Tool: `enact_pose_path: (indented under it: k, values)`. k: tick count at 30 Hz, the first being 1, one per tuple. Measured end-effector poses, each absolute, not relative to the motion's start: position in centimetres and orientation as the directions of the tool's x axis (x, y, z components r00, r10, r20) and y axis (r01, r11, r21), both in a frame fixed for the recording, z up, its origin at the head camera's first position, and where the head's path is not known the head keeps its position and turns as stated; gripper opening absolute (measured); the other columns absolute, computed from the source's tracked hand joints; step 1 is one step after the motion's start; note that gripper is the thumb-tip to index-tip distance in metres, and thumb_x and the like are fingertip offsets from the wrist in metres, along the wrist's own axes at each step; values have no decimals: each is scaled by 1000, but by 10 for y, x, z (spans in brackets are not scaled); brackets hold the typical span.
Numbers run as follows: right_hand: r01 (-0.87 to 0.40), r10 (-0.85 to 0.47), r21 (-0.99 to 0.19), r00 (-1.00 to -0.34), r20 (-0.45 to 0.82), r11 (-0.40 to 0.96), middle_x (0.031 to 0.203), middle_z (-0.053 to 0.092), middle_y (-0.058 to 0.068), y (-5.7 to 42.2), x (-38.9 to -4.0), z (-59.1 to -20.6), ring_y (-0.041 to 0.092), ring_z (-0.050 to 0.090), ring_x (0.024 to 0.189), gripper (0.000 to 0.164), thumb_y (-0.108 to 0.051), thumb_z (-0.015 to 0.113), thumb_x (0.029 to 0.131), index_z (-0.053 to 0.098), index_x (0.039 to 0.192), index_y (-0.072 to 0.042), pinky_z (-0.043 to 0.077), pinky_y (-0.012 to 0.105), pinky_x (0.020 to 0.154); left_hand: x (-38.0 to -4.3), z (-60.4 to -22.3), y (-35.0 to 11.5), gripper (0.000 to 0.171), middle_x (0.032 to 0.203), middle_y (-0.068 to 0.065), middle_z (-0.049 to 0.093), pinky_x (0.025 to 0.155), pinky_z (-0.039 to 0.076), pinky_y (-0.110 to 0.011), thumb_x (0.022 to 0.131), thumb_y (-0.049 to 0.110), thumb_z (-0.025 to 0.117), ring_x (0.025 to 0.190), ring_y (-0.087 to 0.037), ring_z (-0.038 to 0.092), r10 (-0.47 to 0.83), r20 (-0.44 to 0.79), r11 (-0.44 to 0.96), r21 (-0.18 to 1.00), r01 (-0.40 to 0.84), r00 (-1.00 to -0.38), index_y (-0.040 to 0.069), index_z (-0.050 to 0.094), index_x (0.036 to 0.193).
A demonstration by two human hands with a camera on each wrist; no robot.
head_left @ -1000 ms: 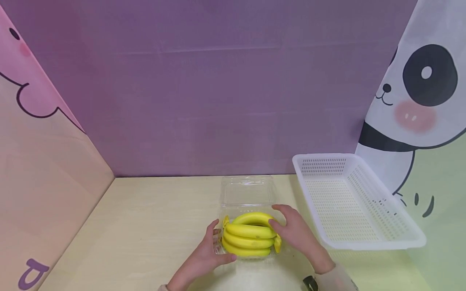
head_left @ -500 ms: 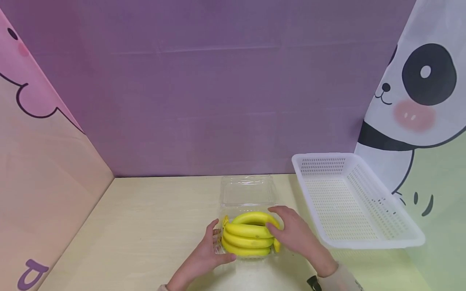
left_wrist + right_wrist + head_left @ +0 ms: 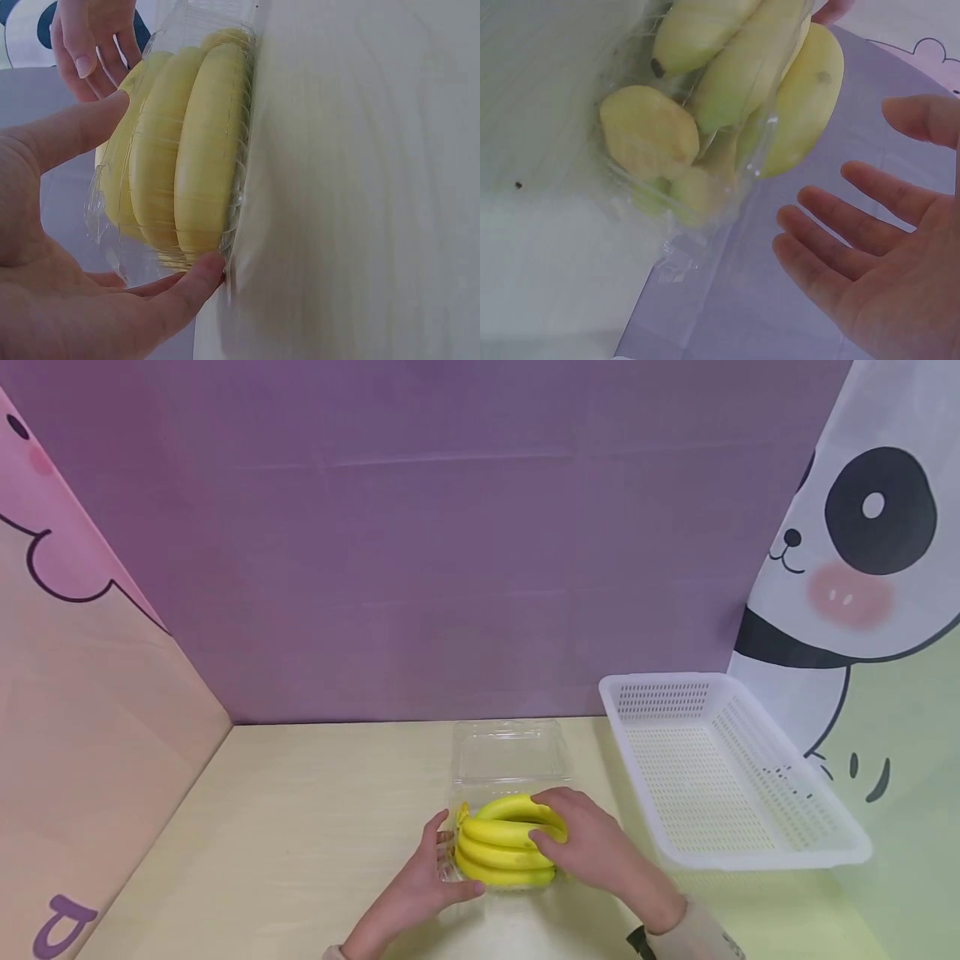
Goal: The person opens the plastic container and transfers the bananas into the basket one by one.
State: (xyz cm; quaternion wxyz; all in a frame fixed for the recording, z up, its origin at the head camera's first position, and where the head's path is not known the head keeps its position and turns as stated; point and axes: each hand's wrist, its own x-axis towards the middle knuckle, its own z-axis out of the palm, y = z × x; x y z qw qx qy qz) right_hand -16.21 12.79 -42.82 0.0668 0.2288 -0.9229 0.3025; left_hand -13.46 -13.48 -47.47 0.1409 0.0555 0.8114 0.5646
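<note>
A bunch of yellow bananas [image 3: 498,858] sits in the base of a clear plastic clamshell container, whose lid [image 3: 512,753] lies folded back behind it. At the left end, my left hand [image 3: 429,878] holds the container, thumb at the front and fingers round the side. In the left wrist view its fingertip [image 3: 204,271] touches the plastic near the table. My right hand [image 3: 592,845] is over the bananas' right end, partly hiding it. From the right wrist view, that hand [image 3: 889,259] has spread, relaxed fingers, apart from the fruit.
A white perforated plastic basket [image 3: 840,852] stands on the table at the right. Behind the pale wooden table [image 3: 315,810] rises a purple backdrop [image 3: 465,568], with cartoon-printed panels at both sides.
My right hand has moved left over the right end of the bananas, covering more of it. The left hand keeps its place on the container.
</note>
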Motion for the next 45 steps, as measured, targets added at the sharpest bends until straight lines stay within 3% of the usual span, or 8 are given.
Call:
enact_pose_path:
  k: [8,16,21,28,45]
  values:
    - [-504,-452,-499,-861,231,705,125,66,1,119,-160,-428,25,62,116,41,-34,69,94,67,127,-10,54,49,91,-134,-473,-135,115,152,-30,35,107,40,-63,81,25,88,136,-47,42,246,-171,361,930,-74,-954,6,7,160]
    - [-514,-501,-497,-848,173,699,128,65,4,110,-158,-430,27,60,119,46,-36,71,92,64,131,-11,53,52,94,-134,-474,-135,115,152,-30,34,106,41,-62,81,25,87,136,-49,42,255,-174,350,934,-77,-951,6,5,160]
    - [-536,-525,-472,-834,169,700,127,65,7,106,-158,-433,28,60,117,48,-38,71,91,64,130,-11,54,52,89,-136,-475,-135,116,151,-32,34,105,41,-63,82,26,87,135,-50,42,262,-171,357,932,-69,-950,4,5,160]
    - [-554,-540,-447,-824,173,702,121,64,5,102,-161,-439,24,61,107,50,-38,74,88,64,130,-13,55,46,81,-136,-476,-135,116,152,-31,35,106,41,-63,81,25,88,135,-49,43,257,-170,366,928,-67,-951,5,5,160]
    - [-594,-601,-416,-788,129,689,128,63,7,98,-169,-449,27,60,117,53,-30,73,89,57,137,-15,50,48,97,-136,-477,-135,116,153,-32,33,106,41,-63,82,26,87,136,-50,42,252,-176,374,925,-72,-952,7,4,161]
